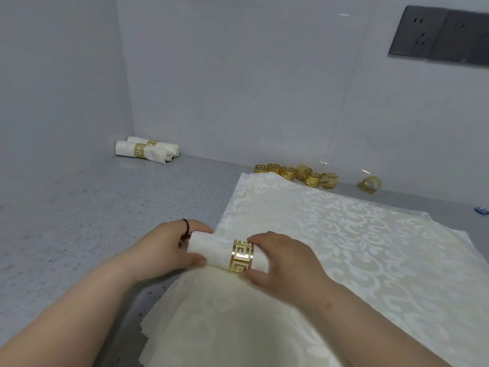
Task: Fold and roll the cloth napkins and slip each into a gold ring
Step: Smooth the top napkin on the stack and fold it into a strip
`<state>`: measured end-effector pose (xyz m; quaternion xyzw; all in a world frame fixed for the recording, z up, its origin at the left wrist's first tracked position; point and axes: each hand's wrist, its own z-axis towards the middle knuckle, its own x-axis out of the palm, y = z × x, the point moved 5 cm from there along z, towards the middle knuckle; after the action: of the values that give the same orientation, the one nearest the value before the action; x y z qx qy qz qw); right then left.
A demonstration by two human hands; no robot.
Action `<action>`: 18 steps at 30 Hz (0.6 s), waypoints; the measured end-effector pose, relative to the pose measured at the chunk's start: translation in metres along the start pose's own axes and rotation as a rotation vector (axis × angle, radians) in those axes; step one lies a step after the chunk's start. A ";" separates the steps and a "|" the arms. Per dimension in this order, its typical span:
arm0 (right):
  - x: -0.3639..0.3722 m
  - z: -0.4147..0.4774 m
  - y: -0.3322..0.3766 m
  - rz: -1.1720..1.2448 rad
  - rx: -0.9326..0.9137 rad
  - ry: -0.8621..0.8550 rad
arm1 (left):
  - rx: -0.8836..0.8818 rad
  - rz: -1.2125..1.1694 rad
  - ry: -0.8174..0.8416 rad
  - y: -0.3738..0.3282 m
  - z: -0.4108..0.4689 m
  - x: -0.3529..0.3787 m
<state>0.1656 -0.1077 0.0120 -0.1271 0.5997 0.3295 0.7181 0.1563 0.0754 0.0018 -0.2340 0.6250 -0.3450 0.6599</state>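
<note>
A rolled cream napkin [211,246] lies across the near left edge of a stack of flat patterned napkins [344,247]. A gold cut-out ring [241,256] sits around the roll, right of its middle. My left hand [169,247] grips the roll's left end, with a dark band on one finger. My right hand [283,260] holds the roll's right end, fingers and thumb against the ring's right side. Two finished rolls in gold rings [146,151] lie in the far left corner.
Several loose gold rings [296,174] lie in a row by the back wall, with one more ring [370,184] further right. The speckled grey counter [79,213] extends to the left. A dark socket panel [439,35] is on the wall. A small blue object [481,210] lies at the right edge.
</note>
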 end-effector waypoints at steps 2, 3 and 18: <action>-0.001 0.008 0.006 0.004 -0.010 0.011 | 0.007 0.021 -0.042 0.002 -0.003 -0.009; -0.002 0.014 0.009 -0.002 -0.015 0.017 | 0.001 0.023 -0.064 0.006 -0.004 -0.015; 0.067 0.217 0.113 -0.044 0.012 -0.034 | -0.153 0.654 -0.336 0.106 0.024 -0.125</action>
<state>0.2676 0.1239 0.0265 -0.1305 0.5862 0.3122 0.7361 0.1999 0.2347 0.0089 -0.1241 0.5737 -0.0252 0.8092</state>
